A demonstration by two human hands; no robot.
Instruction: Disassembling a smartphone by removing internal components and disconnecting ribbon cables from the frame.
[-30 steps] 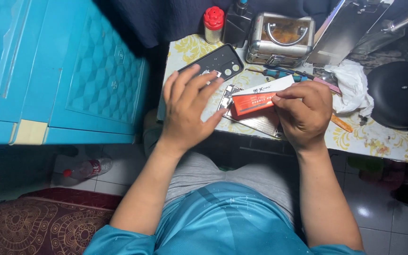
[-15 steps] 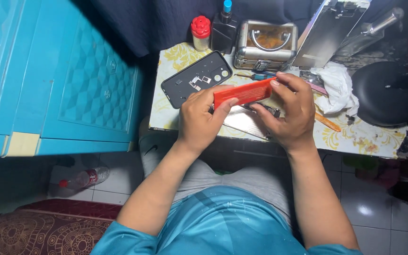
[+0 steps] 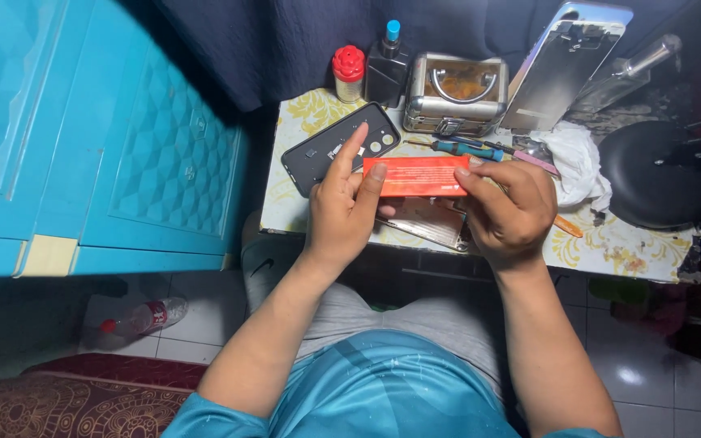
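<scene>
Both hands hold a flat orange-red packet (image 3: 417, 176) level above the near edge of the small floral-topped table (image 3: 298, 212): the left hand (image 3: 344, 212) pinches its left end with fingers narrowly closed and the index finger stretched out, the right hand (image 3: 506, 209) grips its right end. Under the packet lies a silvery phone frame (image 3: 423, 226). Just beyond the packet's left end lies a dark phone back cover (image 3: 318, 154); past its right end lies a blue-handled screwdriver (image 3: 464, 148). Farther back stand a metal case (image 3: 456, 96), a dark bottle (image 3: 384, 71) and a red-capped jar (image 3: 348, 73).
</scene>
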